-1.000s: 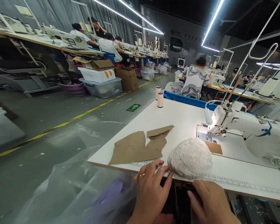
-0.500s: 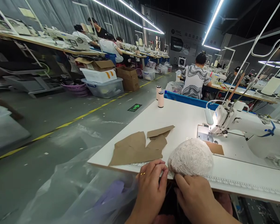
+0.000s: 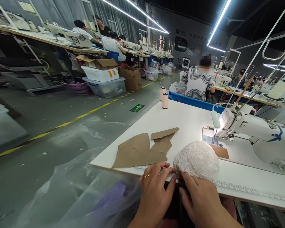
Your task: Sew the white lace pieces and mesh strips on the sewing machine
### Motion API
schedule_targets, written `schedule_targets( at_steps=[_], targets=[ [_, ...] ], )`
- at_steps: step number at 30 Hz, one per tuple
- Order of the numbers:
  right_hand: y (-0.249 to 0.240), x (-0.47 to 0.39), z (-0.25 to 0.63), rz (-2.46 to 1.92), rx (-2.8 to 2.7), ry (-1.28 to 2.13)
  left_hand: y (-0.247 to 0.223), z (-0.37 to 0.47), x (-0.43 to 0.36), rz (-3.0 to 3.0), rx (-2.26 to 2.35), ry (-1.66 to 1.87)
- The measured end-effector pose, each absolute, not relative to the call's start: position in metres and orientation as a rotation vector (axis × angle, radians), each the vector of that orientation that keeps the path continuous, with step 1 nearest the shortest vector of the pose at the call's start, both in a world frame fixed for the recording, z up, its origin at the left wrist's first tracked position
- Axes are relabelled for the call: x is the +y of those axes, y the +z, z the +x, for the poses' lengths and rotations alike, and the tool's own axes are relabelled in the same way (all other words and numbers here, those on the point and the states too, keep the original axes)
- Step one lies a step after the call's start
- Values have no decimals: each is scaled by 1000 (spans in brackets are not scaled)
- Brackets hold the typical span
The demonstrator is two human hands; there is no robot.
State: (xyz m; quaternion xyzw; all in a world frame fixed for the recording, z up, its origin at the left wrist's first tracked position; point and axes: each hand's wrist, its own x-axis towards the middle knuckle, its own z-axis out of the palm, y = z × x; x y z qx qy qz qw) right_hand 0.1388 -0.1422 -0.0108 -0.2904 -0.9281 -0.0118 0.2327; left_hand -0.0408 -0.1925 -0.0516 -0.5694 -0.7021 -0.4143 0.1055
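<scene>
A domed bra cup covered in white lace [image 3: 197, 160] lies at the front edge of the white table, dome upward. My left hand [image 3: 158, 190] is at its left end, fingers bent and the fingertips closed on the lace rim. At the cup's near rim, my right hand [image 3: 200, 198] has its index finger and thumb closed on the edge, and the fingertips are partly hidden. Flat brown paper pattern pieces [image 3: 137, 150] lie left of the cup. Behind it is a sewing machine [image 3: 237, 123] with its lamp lit.
Two spools of pale pink thread [image 3: 165, 101] stand at the table's far left corner. A measuring tape strip [image 3: 251, 188] runs along the front edge. Clear plastic sheeting [image 3: 68, 193] hangs at the left. Ahead, a person in a patterned top [image 3: 199, 84] sits at another machine.
The view has shifted slightly. My right index finger has moved a little along the cup's rim, and my left fingers have spread slightly. The cup stays in nearly the same place.
</scene>
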Motion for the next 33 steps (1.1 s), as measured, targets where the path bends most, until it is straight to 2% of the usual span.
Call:
schedule_targets(
  at_steps=[6, 14, 33],
  targets=[
    [-8, -142, 137, -788, -2532, -72, -48, -39, -189, -1662, -2041, -1233],
    [-13, -139, 127, -817, -2461, -418, -46, -42, -193, -1708, -1915, -1395],
    [-17, -141, 125, -829, -2566, -478, -41, -50, -203, -1858, -1896, -1467]
  ],
)
